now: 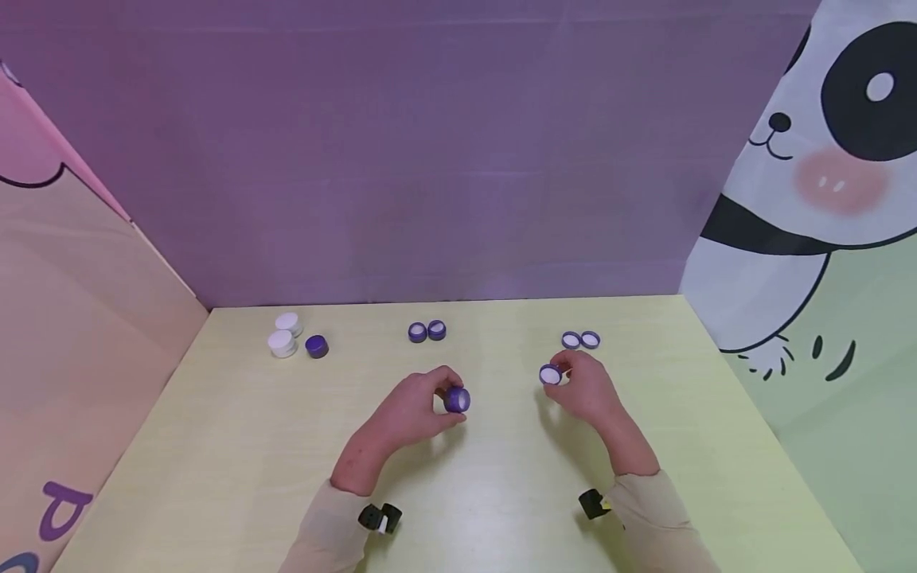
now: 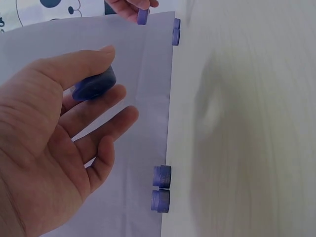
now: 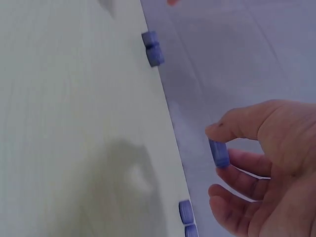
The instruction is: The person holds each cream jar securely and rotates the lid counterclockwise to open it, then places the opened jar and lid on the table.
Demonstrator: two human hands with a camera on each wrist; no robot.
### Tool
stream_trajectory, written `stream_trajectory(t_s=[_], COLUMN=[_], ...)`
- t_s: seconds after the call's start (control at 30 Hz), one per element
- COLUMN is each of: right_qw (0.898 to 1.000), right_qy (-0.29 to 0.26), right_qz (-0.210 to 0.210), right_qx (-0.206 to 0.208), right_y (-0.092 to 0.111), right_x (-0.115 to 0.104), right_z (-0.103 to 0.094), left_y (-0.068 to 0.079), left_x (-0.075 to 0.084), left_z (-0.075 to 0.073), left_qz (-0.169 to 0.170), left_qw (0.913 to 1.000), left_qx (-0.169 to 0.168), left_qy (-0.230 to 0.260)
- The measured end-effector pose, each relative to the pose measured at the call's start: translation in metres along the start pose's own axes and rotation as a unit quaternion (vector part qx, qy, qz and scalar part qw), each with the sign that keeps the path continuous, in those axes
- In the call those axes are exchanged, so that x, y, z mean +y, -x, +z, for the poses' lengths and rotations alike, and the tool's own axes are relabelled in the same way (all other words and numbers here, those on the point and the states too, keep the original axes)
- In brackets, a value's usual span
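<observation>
My left hand (image 1: pixel 417 404) pinches a small purple jar (image 1: pixel 456 400) between thumb and fingers, above the middle of the table. In the left wrist view this jar (image 2: pixel 95 85) is partly covered by the thumb, while the lower fingers lie off it. To the right, my right hand (image 1: pixel 589 387) holds a purple lid (image 1: pixel 550 375) by its edge, its white inner face toward the head camera. The right wrist view shows the lid (image 3: pixel 220 154) edge-on between thumb and fingers. A gap separates lid and jar.
Two purple jars (image 1: pixel 418 333) stand side by side at the back middle. Two purple lids with white insides (image 1: pixel 571 341) lie just beyond my right hand. At the back left are two white round containers (image 1: pixel 282 344) and a closed purple jar (image 1: pixel 317 346). A purple backdrop (image 1: pixel 444 159) rises behind the table.
</observation>
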State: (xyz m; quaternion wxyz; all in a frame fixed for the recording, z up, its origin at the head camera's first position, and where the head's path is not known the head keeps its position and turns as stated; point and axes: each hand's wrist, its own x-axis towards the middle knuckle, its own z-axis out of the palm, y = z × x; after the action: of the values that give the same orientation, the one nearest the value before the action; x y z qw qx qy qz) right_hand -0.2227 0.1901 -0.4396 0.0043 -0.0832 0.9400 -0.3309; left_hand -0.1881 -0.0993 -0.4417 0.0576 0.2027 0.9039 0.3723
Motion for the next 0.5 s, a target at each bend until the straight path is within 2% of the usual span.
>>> stream_trajectory(t_s=[0.13,0.33,0.5], right_qw=[0.999,0.995,0.992], right_qy=[0.022,0.044,0.059], right_qz=[0.026,0.086,0.114], right_qx=[0.013,0.005,0.001], right_y=[-0.007,-0.017,-0.022], right_x=[0.010,0.023,0.038], right_z=[-0.009,-0.022,-0.027], left_y=[0.001,0.000,0.000], left_x=[-0.002,-0.001,-0.001], left_z=[0.000,0.000,-0.001], left_qz=[-0.004,0.002,0.001], left_qw=[1.0000,0.9995,0.9998], left_qx=[0.007,0.024,0.011], left_qy=[-0.005,-0.019,-0.016])
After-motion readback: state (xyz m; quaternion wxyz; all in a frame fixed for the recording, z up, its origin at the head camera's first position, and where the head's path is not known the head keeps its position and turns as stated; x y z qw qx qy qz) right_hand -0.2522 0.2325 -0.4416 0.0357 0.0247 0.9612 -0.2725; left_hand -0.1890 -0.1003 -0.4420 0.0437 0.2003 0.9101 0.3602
